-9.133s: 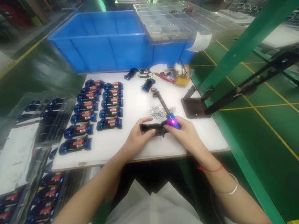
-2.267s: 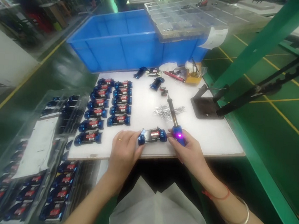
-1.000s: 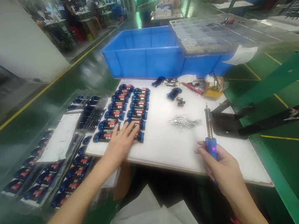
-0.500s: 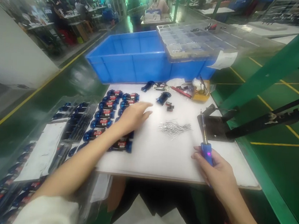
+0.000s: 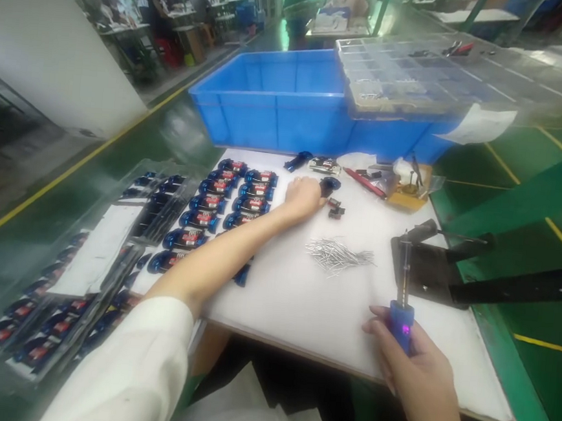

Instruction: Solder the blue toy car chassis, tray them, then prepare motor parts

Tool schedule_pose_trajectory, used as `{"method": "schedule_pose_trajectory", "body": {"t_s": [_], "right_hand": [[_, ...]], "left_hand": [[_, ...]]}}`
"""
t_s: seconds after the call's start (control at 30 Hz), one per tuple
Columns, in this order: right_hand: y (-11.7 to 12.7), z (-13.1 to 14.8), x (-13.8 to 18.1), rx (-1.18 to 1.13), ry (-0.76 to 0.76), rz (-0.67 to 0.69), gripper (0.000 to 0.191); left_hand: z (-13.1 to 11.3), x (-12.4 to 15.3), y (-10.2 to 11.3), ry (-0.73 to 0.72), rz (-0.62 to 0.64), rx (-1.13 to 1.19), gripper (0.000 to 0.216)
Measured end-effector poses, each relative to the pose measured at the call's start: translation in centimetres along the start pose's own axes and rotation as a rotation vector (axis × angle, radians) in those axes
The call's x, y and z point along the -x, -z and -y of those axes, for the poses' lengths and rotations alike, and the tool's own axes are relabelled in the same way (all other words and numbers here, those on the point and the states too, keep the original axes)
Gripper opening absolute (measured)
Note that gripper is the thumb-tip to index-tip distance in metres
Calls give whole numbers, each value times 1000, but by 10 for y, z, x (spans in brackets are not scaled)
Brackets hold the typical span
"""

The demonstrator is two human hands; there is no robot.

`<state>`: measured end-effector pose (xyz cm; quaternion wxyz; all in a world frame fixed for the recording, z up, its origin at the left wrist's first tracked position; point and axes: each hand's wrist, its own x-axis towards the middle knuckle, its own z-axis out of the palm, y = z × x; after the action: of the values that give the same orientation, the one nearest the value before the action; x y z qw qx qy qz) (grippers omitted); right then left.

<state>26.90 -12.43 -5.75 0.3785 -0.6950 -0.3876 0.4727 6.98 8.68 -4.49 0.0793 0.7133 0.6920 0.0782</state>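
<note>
My left hand [image 5: 304,198] has its fingers curled down at a glossy dark-blue part [image 5: 330,186] shaped like a small toy car body; most of the part is covered by the hand. My right hand [image 5: 418,361] is wrapped round the blue handle of a soldering iron [image 5: 401,324] with a lit pink display, its tip pointing up and away. Two small dark pieces [image 5: 335,209] lie just right of my left hand. Between my hands, a heap of thin silvery wire pieces [image 5: 338,256] rests on the white table top [image 5: 293,309].
Rows of blue parts with red labels [image 5: 208,203] fill the table's left side, beside stacked clear trays [image 5: 129,224]. Behind stands a blue bin [image 5: 273,119] with a compartment tray [image 5: 386,105] over it. A black stand [image 5: 427,267], yellow box [image 5: 409,194] and red tweezers [image 5: 365,182] are at right.
My left hand has moved forward and right, from above the rows of parts to the separate dark-blue part. My right hand still holds the soldering iron. The view has shifted.
</note>
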Motion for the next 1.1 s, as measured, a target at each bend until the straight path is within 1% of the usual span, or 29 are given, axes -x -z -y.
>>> {"method": "schedule_pose_trajectory", "body": {"t_s": [0.13,0.2,0.3,0.33,0.4,0.47,0.53,0.6,0.7,0.77,0.83,0.93,1.0,1.1], "right_hand": [[-3,0,2,4,15,-24,48],[-5,2,3,-12,19,-30,46],[-6,6,5,-50,27,-29,45],[-7,7,5,-63,31,-28,45],[-7,7,5,-78,41,-25,44],[-7,6,2,-71,46,-22,43],[-7,3,-2,-39,60,-8,40],[-6,0,-7,15,111,7,35],[-4,-1,-12,92,204,13,29],[-2,1,-13,136,224,14,30],[0,4,-13,181,228,15,32],[2,7,-13,237,243,5,33],[2,9,-15,263,257,-5,33],[2,12,-19,298,290,-24,32]], "left_hand": [[3,1,1,-10,-50,61,38],[7,1,5,-66,-100,161,36],[14,9,19,-157,-174,376,36],[16,15,26,-165,-189,454,37],[19,32,38,-134,-202,599,37],[21,56,47,-100,-163,766,38],[23,84,49,-94,-85,962,38],[27,111,45,-45,-21,1110,40],[35,145,29,61,64,1218,48],[39,159,18,157,100,1258,53],[41,169,8,212,117,1279,54],[41,177,0,185,141,1295,54],[38,180,-2,148,170,1287,56],[34,183,-6,134,196,1267,57]]}}
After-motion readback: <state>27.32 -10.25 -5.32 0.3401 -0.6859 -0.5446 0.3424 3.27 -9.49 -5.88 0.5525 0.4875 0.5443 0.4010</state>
